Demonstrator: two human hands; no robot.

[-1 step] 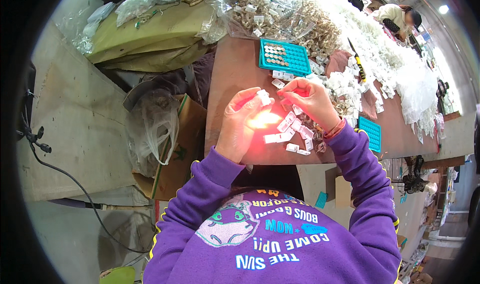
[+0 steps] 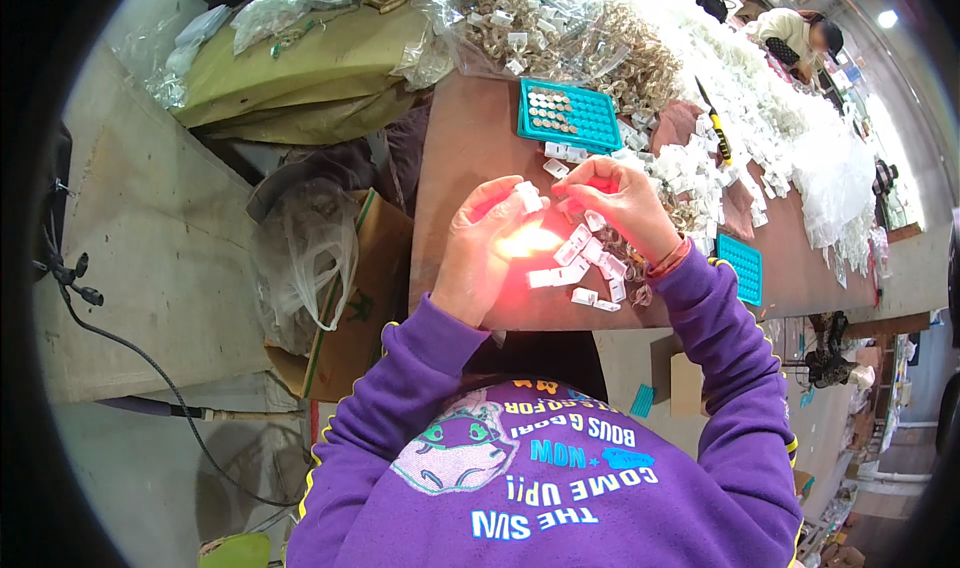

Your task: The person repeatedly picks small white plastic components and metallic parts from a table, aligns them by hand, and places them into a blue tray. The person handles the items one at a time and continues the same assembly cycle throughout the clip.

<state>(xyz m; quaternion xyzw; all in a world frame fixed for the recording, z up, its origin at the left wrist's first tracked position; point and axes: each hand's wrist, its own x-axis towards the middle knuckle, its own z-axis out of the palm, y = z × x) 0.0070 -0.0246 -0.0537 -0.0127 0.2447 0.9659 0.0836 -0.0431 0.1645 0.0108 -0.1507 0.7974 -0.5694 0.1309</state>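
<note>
My left hand (image 2: 477, 253) holds a small white plastic case (image 2: 529, 198) between thumb and fingertips above the brown table (image 2: 470, 128). Just to its right, my right hand (image 2: 625, 203) is closed in a pinch; whatever is between its fingertips is too small to make out. Beneath and between the hands lie several loose white plastic cases (image 2: 575, 246). A bright glare with a reddish glow covers the table next to my left palm. Beyond the hands sits a teal tray (image 2: 597, 115) with rows of round silver button-like discs on its left part.
White cases and tan coiled pieces heap up (image 2: 690, 173) along the far right. A yellow-and-black utility knife (image 2: 719, 138) lies on that heap. Another teal tray (image 2: 740, 268) is by my right sleeve. A cardboard box (image 2: 345, 293) stands left. A co-worker (image 2: 790, 40) sits far right.
</note>
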